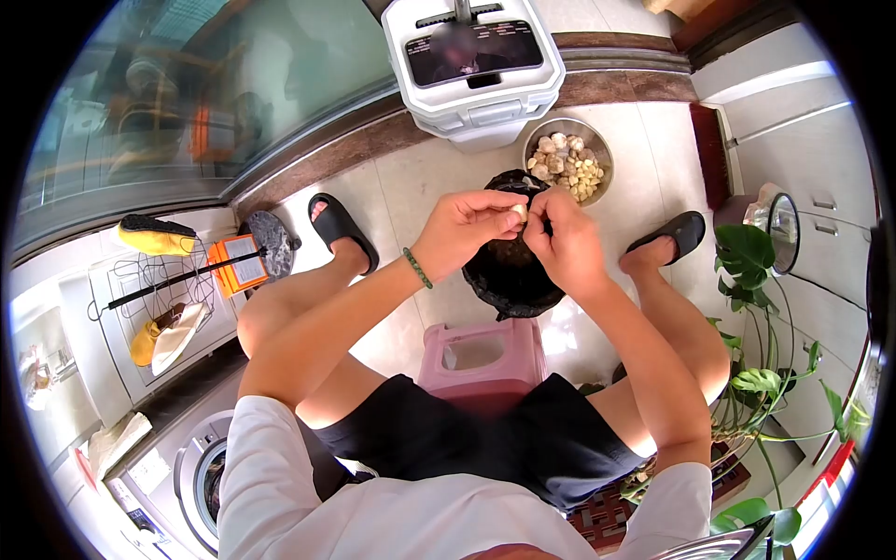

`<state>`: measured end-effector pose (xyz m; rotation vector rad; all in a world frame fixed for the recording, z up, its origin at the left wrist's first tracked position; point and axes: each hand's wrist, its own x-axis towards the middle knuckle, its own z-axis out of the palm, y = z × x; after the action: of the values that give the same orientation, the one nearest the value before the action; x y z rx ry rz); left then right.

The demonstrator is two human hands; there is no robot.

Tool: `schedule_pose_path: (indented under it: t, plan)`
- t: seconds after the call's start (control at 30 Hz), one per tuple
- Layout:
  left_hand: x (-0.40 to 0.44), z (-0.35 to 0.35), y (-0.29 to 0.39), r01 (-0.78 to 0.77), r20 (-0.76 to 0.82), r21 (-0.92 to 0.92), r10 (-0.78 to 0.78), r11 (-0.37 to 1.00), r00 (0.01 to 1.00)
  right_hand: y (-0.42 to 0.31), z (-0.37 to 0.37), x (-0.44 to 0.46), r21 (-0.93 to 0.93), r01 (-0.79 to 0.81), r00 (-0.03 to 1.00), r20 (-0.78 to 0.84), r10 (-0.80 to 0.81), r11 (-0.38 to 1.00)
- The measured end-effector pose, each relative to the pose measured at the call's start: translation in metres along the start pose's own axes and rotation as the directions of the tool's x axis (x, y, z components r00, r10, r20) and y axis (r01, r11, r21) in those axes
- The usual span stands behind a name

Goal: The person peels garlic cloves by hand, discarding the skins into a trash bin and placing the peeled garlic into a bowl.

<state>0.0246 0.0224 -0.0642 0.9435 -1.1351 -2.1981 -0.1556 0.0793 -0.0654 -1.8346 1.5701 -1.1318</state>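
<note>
Between the thumb and fingers of my left hand (pixel 471 224) is a pale garlic clove (pixel 519 213). My right hand (pixel 565 238) meets it from the other side, its fingers pinched at the clove; whether a bit of skin is between them is too small to tell. Both hands are over a bin lined with a black bag (pixel 495 285), whose inside is dark. Just beyond the right hand stands a metal bowl (pixel 609 154) holding whole garlic bulbs (pixel 551 163) and loose peeled cloves (pixel 583 175).
A pink stool (pixel 434 359) is under me, between my legs. Ahead stands a white-and-grey appliance (pixel 481 112) with a dark panel. A washing machine (pixel 159 476) and a wire shoe rack (pixel 154 280) are at left; a leafy plant (pixel 747 257) and white cabinets (pixel 793 135) at right.
</note>
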Motion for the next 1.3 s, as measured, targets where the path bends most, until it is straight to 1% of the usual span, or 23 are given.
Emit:
schedule_pose_path:
  t: [0.1, 0.2, 0.27, 0.3, 0.37, 0.47, 0.7, 0.77, 0.83, 0.87, 0.93, 1.07, 1.13, 1.2, 1.27, 1.3]
  plan:
    - [0.0, 0.001, 0.002, 0.029, -0.002, 0.02, -0.029, 0.999, 1.0, 0.004, -0.001, 0.002, -0.014, -0.021, 1.0, -0.001, 0.021, 1.0]
    - [-0.001, 0.0, 0.002, 0.071, 0.037, 0.036, -0.072, 0.997, 0.997, 0.006, -0.003, 0.004, -0.004, -0.029, 0.999, -0.03, 0.029, 1.0]
    - [0.0, -0.001, 0.002, 0.091, 0.063, 0.08, -0.096, 0.993, 0.993, 0.008, -0.005, 0.005, -0.011, -0.017, 0.999, -0.029, 0.017, 1.0]
    - [0.0, -0.001, 0.003, 0.092, 0.064, 0.079, -0.097, 0.993, 0.993, 0.008, -0.005, 0.005, -0.016, -0.002, 1.0, -0.03, 0.001, 1.0]
    - [0.0, -0.001, 0.003, 0.099, 0.092, 0.001, -0.099, 0.995, 0.991, 0.007, -0.006, 0.006, -0.013, -0.012, 1.0, -0.025, 0.011, 1.0]
    - [0.0, -0.003, 0.003, 0.142, 0.104, 0.002, -0.141, 0.99, 0.985, 0.008, -0.006, 0.006, -0.015, -0.014, 1.0, -0.028, 0.014, 1.0]
    - [0.002, -0.007, 0.003, 0.183, 0.112, -0.018, -0.179, 0.983, 0.977, 0.008, -0.009, 0.005, -0.018, -0.033, 0.999, -0.022, 0.033, 0.999]
    - [0.003, -0.009, -0.001, 0.186, 0.118, 0.025, -0.187, 0.982, 0.975, 0.009, -0.009, 0.007, -0.007, -0.029, 0.999, -0.015, 0.029, 1.0]
    - [0.003, -0.008, 0.003, 0.185, 0.103, 0.042, -0.188, 0.982, 0.977, 0.008, -0.01, 0.008, 0.072, -0.006, 1.0, 0.018, 0.005, 0.997]
    - [0.003, -0.008, 0.004, 0.192, 0.093, 0.051, -0.196, 0.98, 0.976, 0.005, -0.01, 0.008, 0.075, -0.001, 1.0, 0.017, 0.0, 0.997]
    - [0.004, -0.011, 0.002, 0.208, 0.086, 0.035, -0.21, 0.977, 0.974, -0.003, -0.012, 0.01, 0.236, -0.082, 0.994, 0.095, 0.061, 0.968]
    - [0.004, -0.014, 0.0, 0.248, 0.102, -0.017, -0.245, 0.969, 0.964, 0.006, -0.006, 0.006, 0.232, -0.059, 0.991, 0.132, 0.028, 0.971]
    - [0.003, -0.012, 0.002, 0.254, 0.099, -0.027, -0.251, 0.967, 0.963, 0.006, -0.004, 0.004, 0.323, -0.168, 0.982, 0.134, 0.13, 0.931]
    - [0.003, -0.012, 0.002, 0.26, 0.095, -0.035, -0.256, 0.965, 0.962, 0.005, -0.005, 0.004, 0.302, -0.185, 0.978, 0.152, 0.145, 0.935]
    - [0.003, -0.012, 0.002, 0.233, 0.066, 0.048, -0.235, 0.971, 0.97, 0.006, -0.005, 0.003, 0.28, -0.202, 0.973, 0.168, 0.159, 0.939]
    - [0.003, -0.012, 0.002, 0.233, 0.065, 0.047, -0.235, 0.971, 0.97, 0.007, -0.003, 0.003, 0.267, -0.186, 0.975, 0.166, 0.145, 0.946]
